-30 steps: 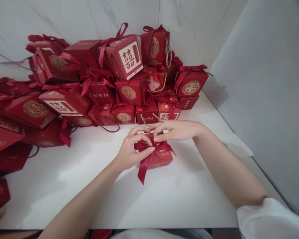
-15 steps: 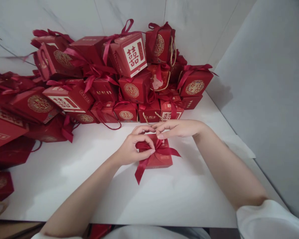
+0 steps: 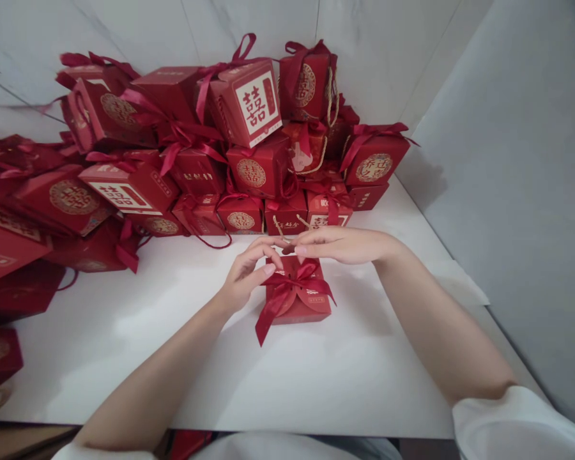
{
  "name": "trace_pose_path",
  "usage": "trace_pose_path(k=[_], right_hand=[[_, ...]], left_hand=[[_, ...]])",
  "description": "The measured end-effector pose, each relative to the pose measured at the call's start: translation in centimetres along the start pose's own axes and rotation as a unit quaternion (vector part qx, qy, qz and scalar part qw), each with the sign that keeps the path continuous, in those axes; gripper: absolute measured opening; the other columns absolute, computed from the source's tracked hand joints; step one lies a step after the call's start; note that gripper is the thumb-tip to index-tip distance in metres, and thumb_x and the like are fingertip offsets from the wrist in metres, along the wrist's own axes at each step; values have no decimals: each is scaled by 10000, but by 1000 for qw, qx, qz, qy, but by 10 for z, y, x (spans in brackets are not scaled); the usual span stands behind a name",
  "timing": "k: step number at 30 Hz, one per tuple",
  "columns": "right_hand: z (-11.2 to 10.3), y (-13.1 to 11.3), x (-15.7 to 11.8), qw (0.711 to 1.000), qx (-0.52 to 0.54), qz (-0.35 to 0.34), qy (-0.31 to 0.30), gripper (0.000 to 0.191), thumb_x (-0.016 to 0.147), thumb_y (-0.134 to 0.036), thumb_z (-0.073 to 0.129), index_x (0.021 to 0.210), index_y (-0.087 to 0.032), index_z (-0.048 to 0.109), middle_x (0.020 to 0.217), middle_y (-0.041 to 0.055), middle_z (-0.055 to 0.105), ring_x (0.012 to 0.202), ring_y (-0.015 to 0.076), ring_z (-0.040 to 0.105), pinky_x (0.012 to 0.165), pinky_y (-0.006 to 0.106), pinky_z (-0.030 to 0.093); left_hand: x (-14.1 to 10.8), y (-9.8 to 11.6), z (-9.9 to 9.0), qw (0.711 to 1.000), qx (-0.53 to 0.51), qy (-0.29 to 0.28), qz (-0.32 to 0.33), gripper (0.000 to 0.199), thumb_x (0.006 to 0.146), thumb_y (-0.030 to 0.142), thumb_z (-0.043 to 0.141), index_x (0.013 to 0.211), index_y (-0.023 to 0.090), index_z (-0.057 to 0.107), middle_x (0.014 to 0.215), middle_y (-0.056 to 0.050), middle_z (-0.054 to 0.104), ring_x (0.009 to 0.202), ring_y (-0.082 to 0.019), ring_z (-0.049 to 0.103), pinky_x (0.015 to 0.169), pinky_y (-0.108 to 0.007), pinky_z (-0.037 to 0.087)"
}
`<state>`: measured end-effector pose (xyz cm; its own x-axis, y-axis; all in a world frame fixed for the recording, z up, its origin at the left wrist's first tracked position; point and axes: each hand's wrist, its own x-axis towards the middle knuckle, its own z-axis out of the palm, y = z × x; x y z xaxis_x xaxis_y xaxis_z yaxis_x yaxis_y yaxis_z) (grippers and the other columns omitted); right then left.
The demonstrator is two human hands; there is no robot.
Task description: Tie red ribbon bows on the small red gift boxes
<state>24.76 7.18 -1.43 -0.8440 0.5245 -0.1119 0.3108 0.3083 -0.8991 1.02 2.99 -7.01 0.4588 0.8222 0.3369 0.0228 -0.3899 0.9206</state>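
Observation:
A small red gift box (image 3: 304, 310) lies on the white table, with a dark red ribbon (image 3: 294, 282) tied in a bow across its top and one ribbon tail hanging over the front left edge. At the box's upper left is my left hand (image 3: 250, 271), its thumb and fingers apart. My right hand (image 3: 338, 245) hovers over the far edge of the box, fingers stretched toward the left and nearly meeting those of my left hand. Neither hand grips the bow.
Many red boxes with ribbons and cords are stacked behind, such as one with a white label (image 3: 256, 105), and more stand at the left. The white table (image 3: 364, 377) meets a grey panel (image 3: 517, 191) at the right.
My left thumb and fingers have come off the ribbon and spread. My right fingers have lifted away from the bow, which now shows fully on the box.

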Motion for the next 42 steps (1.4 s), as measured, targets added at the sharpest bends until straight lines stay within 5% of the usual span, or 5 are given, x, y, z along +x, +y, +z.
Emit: trace_pose_path(k=[8,13,21,29,42], right_hand=[[0,-3,0,999,8,13,40,444,946,-578,445,905,-193,663,953,36,641,906,190,556,842,321,399],[2,-9,-5,995,-33,38,87,337,920,-516,524,998,-223,671,1060,39,668,965,212,580,833,320,412],[-5,-37,-26,972,-99,73,201,278,917,-476,529,917,-213,623,883,13,660,783,172,569,690,290,401],[11,-12,-41,986,-42,156,47,529,931,-630,407,774,-192,657,818,40,655,743,185,563,698,317,404],[13,0,-41,996,-21,50,-73,328,950,-426,490,717,-196,462,682,-45,398,607,105,340,584,247,302]], left_hand=[[3,4,-11,1000,12,-22,19,200,859,409,606,872,217,659,1226,-112,591,1253,-290,488,1122,-483,317],[6,-1,-31,1000,6,13,-9,286,851,417,607,680,193,558,1253,-119,601,1236,-305,509,1099,-505,349],[2,27,-3,990,122,-72,0,109,832,307,679,868,208,653,1242,-102,582,1246,-265,501,1098,-444,357],[2,36,2,977,196,-81,-31,71,832,270,658,862,207,647,1261,-94,569,1205,-253,532,1030,-412,430],[1,35,12,978,179,-88,-60,88,737,120,618,782,192,594,1209,-67,573,1066,-218,597,979,-374,449]])
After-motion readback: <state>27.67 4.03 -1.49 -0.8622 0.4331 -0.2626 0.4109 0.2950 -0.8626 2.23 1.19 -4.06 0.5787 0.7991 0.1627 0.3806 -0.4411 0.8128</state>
